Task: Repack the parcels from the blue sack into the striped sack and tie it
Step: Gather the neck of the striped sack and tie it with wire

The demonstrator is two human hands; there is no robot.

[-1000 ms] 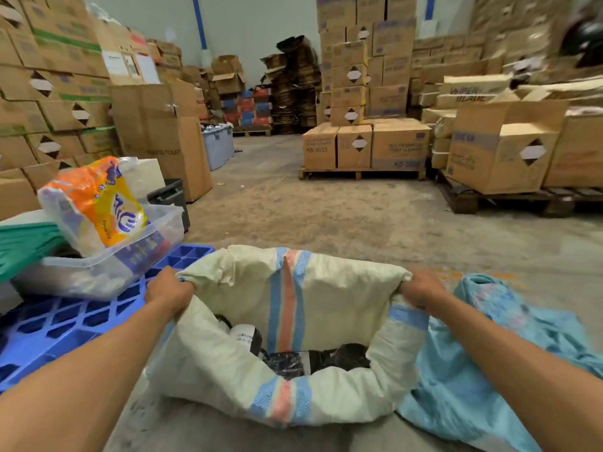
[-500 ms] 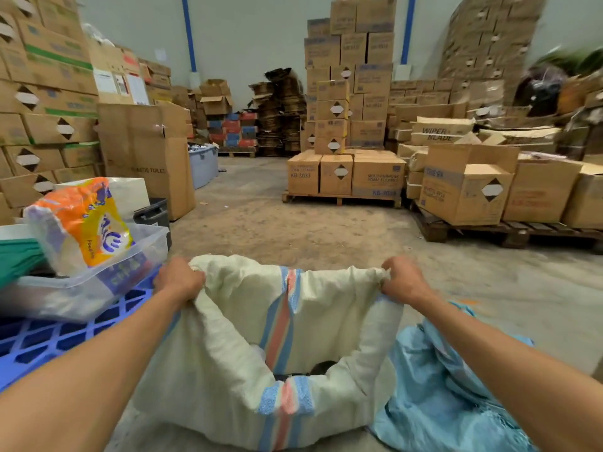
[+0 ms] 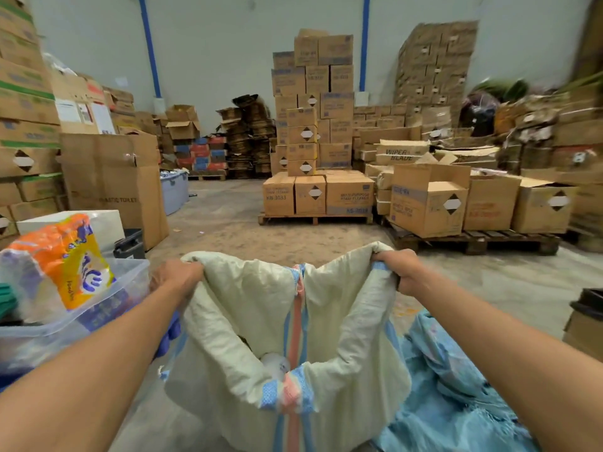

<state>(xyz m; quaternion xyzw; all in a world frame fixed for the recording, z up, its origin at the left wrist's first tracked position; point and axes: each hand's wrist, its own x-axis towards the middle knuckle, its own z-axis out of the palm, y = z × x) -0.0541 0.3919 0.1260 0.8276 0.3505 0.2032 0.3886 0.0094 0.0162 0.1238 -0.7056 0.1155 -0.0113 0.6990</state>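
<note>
The striped sack [image 3: 248,308], cream with a blue and pink stripe, stands in front of me with its mouth held wide. My left hand [image 3: 176,275] grips the rim on the left. On the right, my right hand [image 3: 396,269] grips the opposite rim. Down inside the opening a white parcel [image 3: 275,365] shows. The blue sack [image 3: 456,396] lies crumpled on the floor at the lower right, touching the striped sack.
A clear plastic tub [image 3: 107,308] with an orange packet [image 3: 68,259] sits at my left. Cardboard boxes on wooden pallets [image 3: 315,219] stand ahead and to the right. A dark bin [image 3: 587,303] is at the right edge. Bare concrete floor [image 3: 228,230] lies between.
Both hands have raised the sack's rim higher and the sack stands taller. The dark parcels seen inside earlier are now mostly hidden. The view has tilted up.
</note>
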